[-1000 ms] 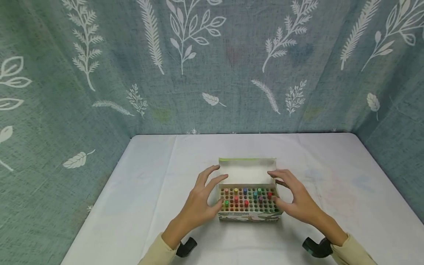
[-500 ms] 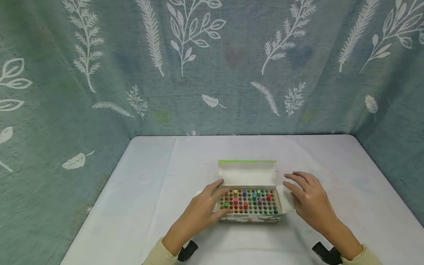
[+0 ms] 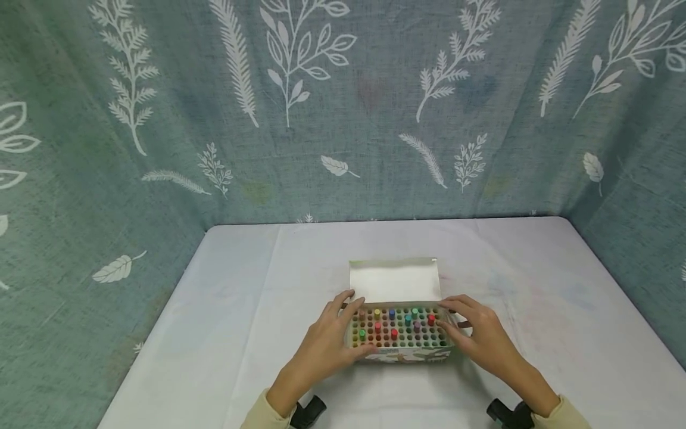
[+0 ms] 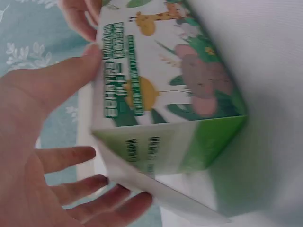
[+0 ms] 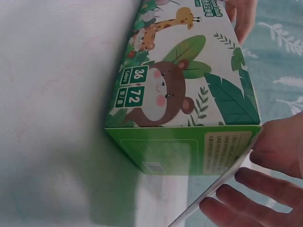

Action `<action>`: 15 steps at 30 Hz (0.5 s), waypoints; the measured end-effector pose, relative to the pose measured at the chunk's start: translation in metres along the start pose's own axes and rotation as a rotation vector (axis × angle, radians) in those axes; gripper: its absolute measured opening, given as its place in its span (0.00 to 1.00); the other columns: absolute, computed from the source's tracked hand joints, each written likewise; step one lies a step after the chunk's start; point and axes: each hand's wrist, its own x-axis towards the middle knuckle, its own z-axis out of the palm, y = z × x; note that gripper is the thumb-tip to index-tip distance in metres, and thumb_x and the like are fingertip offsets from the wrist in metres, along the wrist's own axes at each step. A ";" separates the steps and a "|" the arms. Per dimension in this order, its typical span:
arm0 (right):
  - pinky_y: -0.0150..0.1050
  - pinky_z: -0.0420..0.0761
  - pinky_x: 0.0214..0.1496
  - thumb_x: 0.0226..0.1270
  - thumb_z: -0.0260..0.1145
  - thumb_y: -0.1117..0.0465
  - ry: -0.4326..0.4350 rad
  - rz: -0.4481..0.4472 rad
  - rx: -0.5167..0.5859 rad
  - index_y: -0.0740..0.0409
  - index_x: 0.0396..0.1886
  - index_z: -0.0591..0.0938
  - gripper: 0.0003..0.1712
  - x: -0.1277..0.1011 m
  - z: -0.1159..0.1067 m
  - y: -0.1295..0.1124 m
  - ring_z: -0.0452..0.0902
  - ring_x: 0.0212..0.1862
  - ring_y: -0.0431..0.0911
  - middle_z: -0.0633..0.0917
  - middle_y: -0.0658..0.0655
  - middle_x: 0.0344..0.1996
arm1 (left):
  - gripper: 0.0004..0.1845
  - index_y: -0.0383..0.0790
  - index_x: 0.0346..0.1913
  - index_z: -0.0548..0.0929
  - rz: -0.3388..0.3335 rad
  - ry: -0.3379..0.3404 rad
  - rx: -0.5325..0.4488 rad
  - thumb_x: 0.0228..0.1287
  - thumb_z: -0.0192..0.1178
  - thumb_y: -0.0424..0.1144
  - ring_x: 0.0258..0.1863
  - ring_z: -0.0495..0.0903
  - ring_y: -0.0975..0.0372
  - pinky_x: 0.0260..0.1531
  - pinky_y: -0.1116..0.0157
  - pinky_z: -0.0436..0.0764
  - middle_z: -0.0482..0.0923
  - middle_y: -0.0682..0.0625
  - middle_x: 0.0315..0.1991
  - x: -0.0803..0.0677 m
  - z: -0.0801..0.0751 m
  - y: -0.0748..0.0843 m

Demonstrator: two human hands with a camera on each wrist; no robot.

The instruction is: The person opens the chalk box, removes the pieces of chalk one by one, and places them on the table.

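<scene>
An open cardboard box (image 3: 399,354) printed with cartoon animals stands on the white table, its lid (image 3: 395,280) tilted up at the back. Inside, a holed tray holds several coloured crayons (image 3: 391,325) on end. My left hand (image 3: 327,345) rests at the box's left end. In the left wrist view its thumb (image 4: 61,75) touches the box (image 4: 156,94) at its upper front edge, with the fingers spread beside the white end flap (image 4: 156,189). My right hand (image 3: 482,339) lies against the right end. Its fingers (image 5: 246,198) press the flap (image 5: 213,194) toward the box (image 5: 184,104).
A white table (image 3: 241,298) is enclosed on three sides by a teal curtain (image 3: 321,119) with white leaf prints. Black wrist mounts (image 3: 308,411) show at the lower edge. Bare tabletop lies to the left, right and behind the box.
My right hand has come back from the table beside the box to the box's right end, folding the side flap inward. The left hand has stayed at the left end.
</scene>
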 end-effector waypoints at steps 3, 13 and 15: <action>0.30 0.83 0.28 0.48 0.75 0.70 -0.020 -0.007 -0.031 0.58 0.45 0.84 0.21 0.002 -0.002 -0.002 0.81 0.38 0.47 0.81 0.53 0.44 | 0.51 0.45 0.70 0.64 -0.025 -0.049 -0.028 0.44 0.70 0.63 0.59 0.70 0.49 0.40 0.53 0.82 0.56 0.44 0.69 0.004 -0.005 0.000; 0.33 0.78 0.30 0.43 0.77 0.72 -0.045 -0.126 -0.116 0.59 0.39 0.86 0.19 0.013 0.000 -0.007 0.74 0.38 0.40 0.82 0.49 0.37 | 0.54 0.37 0.68 0.67 -0.084 -0.143 -0.144 0.37 0.75 0.60 0.66 0.60 0.48 0.56 0.48 0.74 0.58 0.43 0.68 0.012 -0.008 -0.004; 0.33 0.78 0.30 0.42 0.77 0.72 -0.067 -0.134 -0.135 0.58 0.38 0.86 0.19 0.016 0.001 -0.008 0.73 0.37 0.39 0.82 0.49 0.35 | 0.54 0.37 0.68 0.67 -0.087 -0.140 -0.173 0.37 0.75 0.60 0.65 0.61 0.47 0.56 0.48 0.73 0.59 0.43 0.67 0.012 -0.006 -0.006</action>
